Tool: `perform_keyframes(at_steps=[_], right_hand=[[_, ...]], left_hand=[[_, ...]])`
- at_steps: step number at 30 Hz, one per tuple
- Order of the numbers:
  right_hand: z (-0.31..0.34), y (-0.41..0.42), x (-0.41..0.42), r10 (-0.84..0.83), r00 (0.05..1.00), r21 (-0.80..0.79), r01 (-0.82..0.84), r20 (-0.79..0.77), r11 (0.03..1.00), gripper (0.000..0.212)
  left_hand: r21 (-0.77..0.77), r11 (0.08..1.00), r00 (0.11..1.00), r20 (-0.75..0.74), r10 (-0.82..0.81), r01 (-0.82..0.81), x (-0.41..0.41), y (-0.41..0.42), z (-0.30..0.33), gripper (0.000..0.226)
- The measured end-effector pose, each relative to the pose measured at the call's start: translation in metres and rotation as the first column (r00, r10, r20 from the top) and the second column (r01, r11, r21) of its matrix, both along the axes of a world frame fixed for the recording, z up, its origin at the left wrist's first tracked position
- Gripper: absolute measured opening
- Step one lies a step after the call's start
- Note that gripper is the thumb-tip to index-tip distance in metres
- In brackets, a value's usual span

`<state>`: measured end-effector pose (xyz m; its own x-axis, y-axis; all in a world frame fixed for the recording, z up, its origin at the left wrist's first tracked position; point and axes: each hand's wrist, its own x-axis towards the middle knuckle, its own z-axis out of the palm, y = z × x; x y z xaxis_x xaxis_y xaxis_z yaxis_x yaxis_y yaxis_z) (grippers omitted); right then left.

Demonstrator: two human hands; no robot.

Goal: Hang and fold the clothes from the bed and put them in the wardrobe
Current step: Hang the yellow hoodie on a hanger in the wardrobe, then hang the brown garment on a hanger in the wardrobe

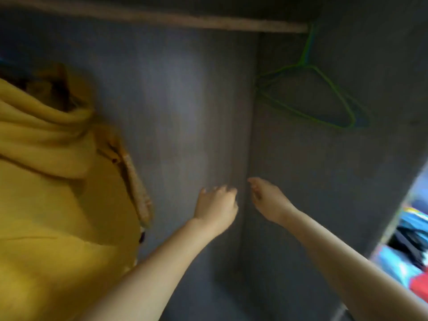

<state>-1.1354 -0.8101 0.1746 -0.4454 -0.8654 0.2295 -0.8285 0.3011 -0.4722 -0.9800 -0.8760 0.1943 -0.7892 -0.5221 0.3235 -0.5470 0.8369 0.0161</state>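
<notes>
1. yellow fabric, a hooded garment [53, 181], filled the left of the view; it appeared to hang inside the wardrobe [173, 100], though its hanger and the point where it met the rail were cut off or blurred.
2. a pale wooden rail [208, 20] ran across the top of the grey compartment, and at its right end a small bunch of empty wire hangers [324, 96], green with at least one blue, hung against the side panel.
3. the left hand [216, 205] reached forward just right of the garment, its grip loose, fingers half curled and holding nothing.
4. the right hand [266, 198] reached in beside it, near but not touching, its grip apart, fingers relaxed and empty.
5. at the far right edge, past the wardrobe's side, a blurred heap of blue, red and dark clothes [412, 246] showed; whether it lay on the bed could not be told.
6. judged from this, the step in hand was the hanging one: one garment seemed already placed, and both hands were free between items.
7. the next move probably called for lifting one empty hanger off the rail's right end without snagging its neighbours, then turning to the heap for another garment.
</notes>
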Motion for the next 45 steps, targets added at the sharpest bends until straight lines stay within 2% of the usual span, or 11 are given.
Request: perform_keyframes(at_steps=[3,6,9,12,17,21,25,31,34,38,45], right_hand=[[-0.043,0.079,-0.030,-0.144,0.989,0.090,0.146,-0.019,0.985,0.044],[-0.079,0.164,-0.054,-0.272,0.962,0.193,0.270,-0.015,0.943,0.040],[-0.107,0.253,-0.073,-0.399,0.917,0.328,0.377,0.001,0.866,0.041],[-0.131,0.349,-0.087,-0.565,0.824,0.439,0.491,0.048,0.753,0.040],[-0.168,0.501,-0.097,-0.696,0.713,0.561,0.543,0.086,0.625,0.039],[-0.195,0.589,-0.110,-0.760,0.643,0.661,0.532,0.090,0.529,0.038],[-0.214,0.639,-0.134,-0.826,0.545,0.668,0.562,0.145,0.488,0.041],[-0.245,0.677,-0.191,-0.869,0.430,0.697,0.545,0.244,0.465,0.044],[-0.251,0.700,-0.232,-0.907,0.315,0.688,0.593,0.279,0.418,0.043],[-0.251,0.737,-0.280,-0.936,0.138,0.658,0.678,0.323,0.327,0.041],[-0.257,0.814,-0.335,-0.930,-0.086,0.650,0.737,0.358,0.182,0.041]], left_hand=[[0.160,0.980,0.993,-0.022,-0.119,0.121,-0.039,0.034,-0.040,0.027],[0.299,0.934,0.973,0.055,-0.223,0.197,-0.080,0.075,-0.075,0.026],[0.355,0.891,0.929,0.129,-0.346,0.282,-0.124,0.134,-0.103,0.025],[0.413,0.831,0.869,0.157,-0.468,0.373,-0.168,0.210,-0.128,0.026],[0.531,0.718,0.758,0.198,-0.622,0.450,-0.225,0.341,-0.169,0.027],[0.581,0.652,0.689,0.202,-0.696,0.488,-0.263,0.425,-0.192,0.026],[0.628,0.594,0.620,0.217,-0.754,0.503,-0.298,0.479,-0.209,0.026],[0.661,0.552,0.525,0.270,-0.807,0.508,-0.376,0.515,-0.241,0.026],[0.677,0.514,0.469,0.272,-0.840,0.527,-0.432,0.535,-0.251,0.027],[0.688,0.446,0.311,0.321,-0.894,0.572,-0.510,0.575,-0.253,0.027],[0.691,0.337,0.122,0.341,-0.932,0.640,-0.610,0.680,-0.252,0.027]])
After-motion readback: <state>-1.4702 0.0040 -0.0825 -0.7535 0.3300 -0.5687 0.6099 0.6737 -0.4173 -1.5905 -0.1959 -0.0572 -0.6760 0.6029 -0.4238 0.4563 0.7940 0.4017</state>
